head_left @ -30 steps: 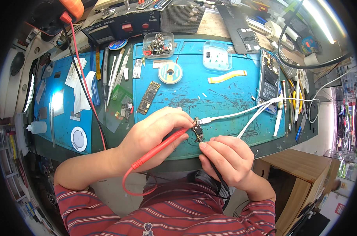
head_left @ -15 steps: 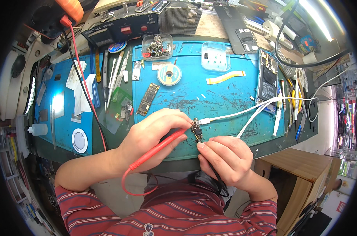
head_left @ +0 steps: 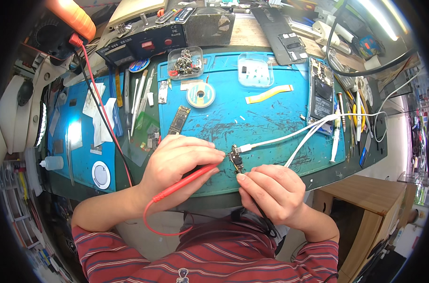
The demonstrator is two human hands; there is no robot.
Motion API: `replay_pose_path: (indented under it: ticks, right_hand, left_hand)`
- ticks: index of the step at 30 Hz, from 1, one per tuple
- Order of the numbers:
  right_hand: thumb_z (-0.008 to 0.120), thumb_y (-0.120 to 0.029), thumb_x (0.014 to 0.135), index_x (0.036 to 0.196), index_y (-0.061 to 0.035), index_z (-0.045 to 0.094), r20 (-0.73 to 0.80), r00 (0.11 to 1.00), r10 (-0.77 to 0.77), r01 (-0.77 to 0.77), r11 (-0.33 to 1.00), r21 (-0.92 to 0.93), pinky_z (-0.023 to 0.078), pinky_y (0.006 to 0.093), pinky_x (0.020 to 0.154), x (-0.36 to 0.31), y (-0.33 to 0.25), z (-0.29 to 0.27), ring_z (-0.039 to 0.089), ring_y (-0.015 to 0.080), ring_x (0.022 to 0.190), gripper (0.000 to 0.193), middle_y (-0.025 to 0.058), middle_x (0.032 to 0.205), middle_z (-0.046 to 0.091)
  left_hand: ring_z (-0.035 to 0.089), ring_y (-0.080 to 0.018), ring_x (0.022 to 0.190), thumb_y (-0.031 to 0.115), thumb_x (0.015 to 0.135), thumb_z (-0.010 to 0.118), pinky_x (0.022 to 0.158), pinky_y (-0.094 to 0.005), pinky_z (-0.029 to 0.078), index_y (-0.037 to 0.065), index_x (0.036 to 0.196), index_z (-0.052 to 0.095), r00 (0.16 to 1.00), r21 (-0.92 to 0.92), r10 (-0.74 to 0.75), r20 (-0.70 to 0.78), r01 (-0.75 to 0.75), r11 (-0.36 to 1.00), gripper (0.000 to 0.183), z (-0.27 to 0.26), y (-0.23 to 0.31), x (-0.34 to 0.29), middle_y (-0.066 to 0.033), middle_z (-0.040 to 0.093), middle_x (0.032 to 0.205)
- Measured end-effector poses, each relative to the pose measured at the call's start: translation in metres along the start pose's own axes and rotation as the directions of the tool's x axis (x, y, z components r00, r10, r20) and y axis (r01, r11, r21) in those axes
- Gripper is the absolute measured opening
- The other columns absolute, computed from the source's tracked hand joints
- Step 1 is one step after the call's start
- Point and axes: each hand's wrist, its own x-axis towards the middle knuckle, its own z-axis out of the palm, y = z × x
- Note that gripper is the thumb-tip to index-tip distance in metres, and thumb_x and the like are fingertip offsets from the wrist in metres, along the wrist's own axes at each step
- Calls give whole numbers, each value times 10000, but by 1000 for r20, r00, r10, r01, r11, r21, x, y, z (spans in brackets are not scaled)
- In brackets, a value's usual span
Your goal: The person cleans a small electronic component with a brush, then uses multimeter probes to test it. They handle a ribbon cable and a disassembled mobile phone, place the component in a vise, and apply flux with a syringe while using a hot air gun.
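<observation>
In my left hand (head_left: pixel 179 162) is a red multimeter probe (head_left: pixel 186 182), its fingers closed round the barrel; the tip is hidden behind the fingertips. My right hand (head_left: pixel 276 191) pinches a black probe (head_left: pixel 258 203), whose end points at the lower edge of a small circuit board (head_left: pixel 236 160); whether it touches cannot be made out. The white cable's plug (head_left: pixel 244 148) sits at the board's upper end. My left fingertips are a little left of the board, apart from it. A blue work mat (head_left: pixel 214 181) lies underneath.
A solder wire spool (head_left: pixel 191 97), a longer circuit board (head_left: pixel 179 120), a yellow flex cable (head_left: pixel 270 94) and a clear parts box (head_left: pixel 169 70) lie beyond my hands. An opened phone (head_left: pixel 320 94) lies at the right, beside several tools. Red and black leads (head_left: pixel 97 89) run down the left.
My left hand has drawn back leftward from the small board with the red probe. The right hand and black probe have stayed nearly in place. The whole view has shifted slightly.
</observation>
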Motion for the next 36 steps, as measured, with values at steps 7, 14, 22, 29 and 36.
replay_pose_path:
  ticks: [7, 14, 22, 29, 36]
  right_hand:
    - [785, -75, 737, 1018, -8, 747, 22, 1000, 9, -9, 1000, 5, 569, 331, 678, 0, 1, -3, 686, 217, 805, 291, 56, 904, 697]
    - [779, -75, 769, 1013, -18, 752, 47, 999, 8, -8, 1000, 9, 565, 355, 695, 6, -4, -5, 705, 233, 828, 252, 65, 906, 704]
    - [784, -71, 757, 1028, -23, 748, 55, 998, 8, -8, 1000, 13, 558, 358, 717, 5, -8, -6, 701, 228, 850, 278, 59, 918, 705]
    - [786, -66, 749, 1027, -27, 747, 59, 998, 16, -17, 1000, 16, 559, 355, 720, 7, -8, -9, 698, 225, 848, 284, 57, 915, 702]
    - [786, -65, 746, 1028, -28, 748, 52, 999, 13, -14, 1000, 14, 558, 351, 713, 5, -9, -9, 697, 220, 847, 287, 53, 909, 701]
  left_hand:
    - [719, -221, 1054, 61, 802, 841, 910, -357, 505, 108, 1048, 757, 1000, -21, 11, -11, -11, 1000, 264, 1, 2, 2, -23, 777, 1087]
    - [712, -235, 1057, 88, 848, 814, 896, -371, 512, 105, 1099, 741, 996, -51, 72, -54, -75, 996, 262, 0, -4, -4, -28, 752, 1082]
    - [683, -240, 1083, 111, 874, 779, 913, -383, 499, 101, 1105, 715, 998, -54, 61, -31, -63, 997, 240, 2, -4, -8, -51, 732, 1081]
    - [684, -238, 1083, 112, 873, 781, 914, -381, 498, 100, 1096, 717, 996, -48, 72, -44, -74, 996, 232, 3, -2, -7, -50, 735, 1078]
    - [686, -236, 1080, 116, 875, 782, 914, -380, 501, 102, 1091, 720, 996, -35, 77, -42, -79, 996, 225, 4, -2, -7, -47, 735, 1072]
